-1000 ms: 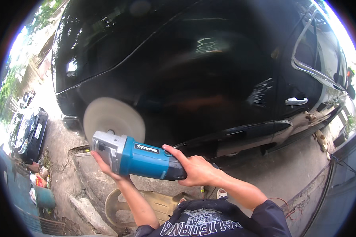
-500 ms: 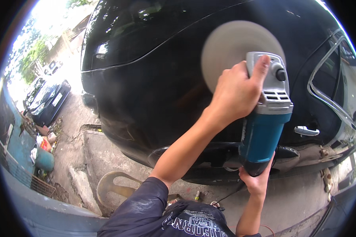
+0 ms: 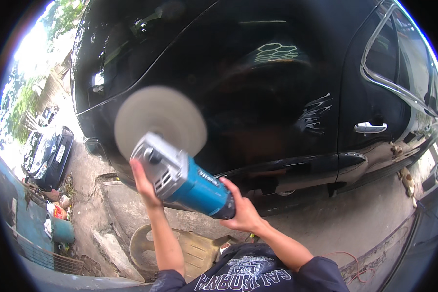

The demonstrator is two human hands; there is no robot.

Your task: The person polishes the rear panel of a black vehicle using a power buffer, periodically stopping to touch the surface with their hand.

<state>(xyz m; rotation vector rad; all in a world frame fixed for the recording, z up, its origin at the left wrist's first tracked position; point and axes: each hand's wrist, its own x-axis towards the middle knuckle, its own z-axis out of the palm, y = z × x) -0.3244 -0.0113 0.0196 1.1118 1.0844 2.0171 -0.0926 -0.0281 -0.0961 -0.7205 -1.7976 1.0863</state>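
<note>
1. Rotary polisher (image 3: 202, 190), teal body with grey metal gear head, sits in front of the rear side panel of a black car (image 3: 258, 121), angled head up-left, tail down-right.
2. Left hand (image 3: 144, 184): clamped on the polisher's gear head from its left side; some fingers hidden behind it.
3. Right hand (image 3: 244, 213): clamped round the dark tail end of the body.
4. Round pale polishing pad (image 3: 160, 114) is motion-blurred, overlapping the rear corner panel. Full contact or slight gap: can't tell.
5. White streaks (image 3: 316, 117) on the panel right of the pad, near the rear door seam. Chrome door handle (image 3: 371, 128) just beyond.
6. Container: teal bin (image 3: 64, 232) on the ground at left. White rubbish (image 3: 47, 227) shows at its mouth; deeper contents hidden. Red-and-white bag (image 3: 59, 212) just beside the rim; in or out, can't tell.
7. Tan plastic chair (image 3: 194, 250) below the polisher, partly behind the left forearm.
8. Dog (image 3: 407, 182) on the ground at right; red cable (image 3: 359, 272) lower right; second dark car (image 3: 48, 158) parked far left.
</note>
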